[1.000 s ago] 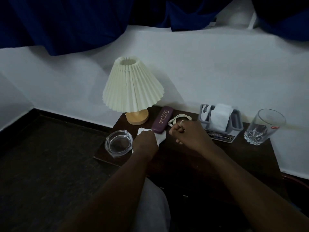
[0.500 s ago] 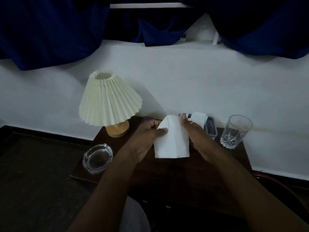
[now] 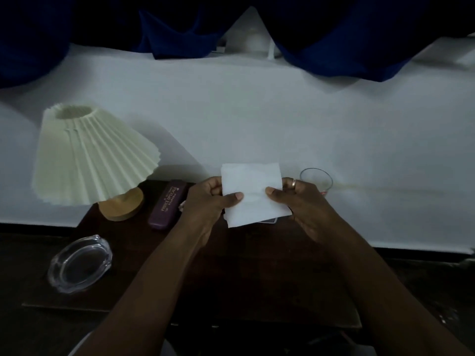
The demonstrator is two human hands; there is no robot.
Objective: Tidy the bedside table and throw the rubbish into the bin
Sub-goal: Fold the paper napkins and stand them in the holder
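Note:
A white paper tissue is held flat above the dark wooden bedside table. My left hand pinches its left edge and my right hand, with a ring on one finger, pinches its right edge. The tissue and hands hide the grey organiser behind them; only a dark corner shows under the tissue. No bin is in view.
A cream pleated lamp stands at the table's back left. Next to it lies a purple glasses case. A glass ashtray sits at the front left. A drinking glass stands behind my right hand. A white wall and blue curtains rise behind.
My left hand picked the tissue up from beside the glasses case. Both hands then raised it and spread it wider between them. The camera view has shifted closer.

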